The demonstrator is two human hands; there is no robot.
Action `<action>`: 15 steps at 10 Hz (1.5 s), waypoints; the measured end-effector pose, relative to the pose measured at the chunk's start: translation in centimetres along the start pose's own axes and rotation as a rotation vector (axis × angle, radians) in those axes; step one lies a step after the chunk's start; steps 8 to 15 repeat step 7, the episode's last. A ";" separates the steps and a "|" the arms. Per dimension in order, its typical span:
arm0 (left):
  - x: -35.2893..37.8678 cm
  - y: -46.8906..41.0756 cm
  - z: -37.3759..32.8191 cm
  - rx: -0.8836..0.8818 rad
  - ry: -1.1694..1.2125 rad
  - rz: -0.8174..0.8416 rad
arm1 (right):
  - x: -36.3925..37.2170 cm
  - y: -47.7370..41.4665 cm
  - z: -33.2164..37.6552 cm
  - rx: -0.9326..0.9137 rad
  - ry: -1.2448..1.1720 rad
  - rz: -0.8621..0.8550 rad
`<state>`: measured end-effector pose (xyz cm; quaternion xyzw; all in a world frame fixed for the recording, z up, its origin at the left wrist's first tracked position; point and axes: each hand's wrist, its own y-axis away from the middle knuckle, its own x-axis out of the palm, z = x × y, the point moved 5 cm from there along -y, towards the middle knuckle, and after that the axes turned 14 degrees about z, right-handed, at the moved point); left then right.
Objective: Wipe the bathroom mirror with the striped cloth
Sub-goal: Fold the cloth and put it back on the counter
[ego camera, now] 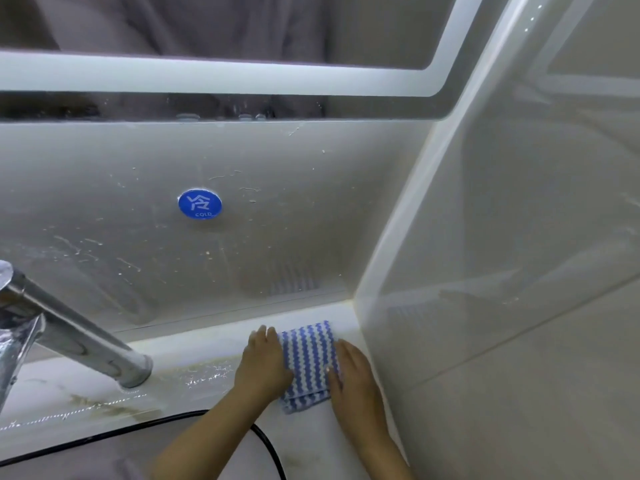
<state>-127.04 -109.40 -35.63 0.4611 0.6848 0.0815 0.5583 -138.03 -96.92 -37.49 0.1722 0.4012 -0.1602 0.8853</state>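
Right of the tap (79, 344), on the table (194, 344) by the corner wall, lies the striped cloth (308, 362), folded flat, long axis running from the person toward the back wall. Left hand (265, 363) rests on its left edge, right hand (353, 375) on its right edge; fingers of both laid flat & close together on the fabric, not pinching it yet. Both hands equally near. Mirror (207, 26) sits well above the cloth, past the blue COLD sticker (200, 204), so I'd say the cloth needs gripping & lifting up. No containers in sight; black cable (263, 441) lies near the left forearm.
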 end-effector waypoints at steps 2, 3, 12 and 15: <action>3.6 -0.2 -1.2 -0.003 -0.473 0.291 | 3.9 0.6 -0.8 -0.024 0.377 0.086; 4.0 -0.6 -0.2 -0.078 -0.466 0.392 | 4.6 0.7 -1.7 -0.056 0.440 0.095; 1.8 0.7 -1.0 -0.048 -0.440 0.282 | 4.0 0.2 -1.3 0.045 0.356 0.236; 1.8 0.7 -1.0 -0.048 -0.440 0.282 | 4.0 0.2 -1.3 0.045 0.356 0.236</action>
